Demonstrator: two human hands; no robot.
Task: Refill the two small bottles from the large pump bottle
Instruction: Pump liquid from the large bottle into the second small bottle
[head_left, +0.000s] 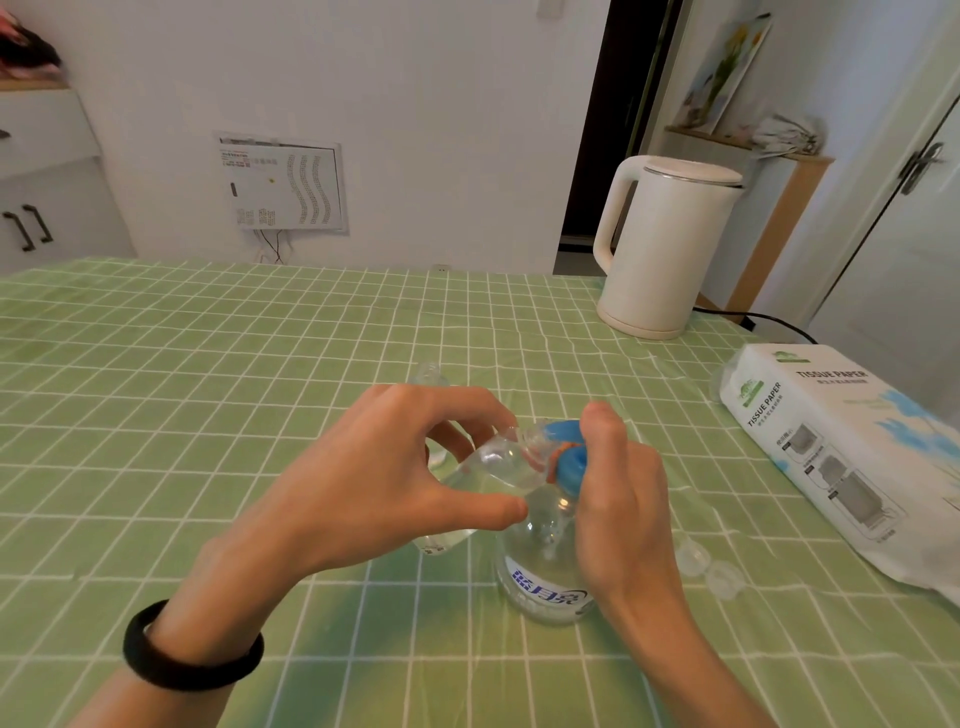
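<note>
Fingers of left hand (363, 483) pinch a tilted small bottle (501, 460); right hand (618, 504) clasps the pump bottle (543, 587) of clear liquid.

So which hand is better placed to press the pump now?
The right hand: it holds the blue pump head, while the left hand holds the small bottle tilted at the spout.

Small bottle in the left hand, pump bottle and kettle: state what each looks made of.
Small bottle: clear glossy plastic, probably; see-through, with bright highlights.
Pump bottle: clear plastic body with a printed label; opaque blue plastic pump head.
Kettle: smooth matte cream shell, likely plastic; a metallic rim shows under the lid.
</note>
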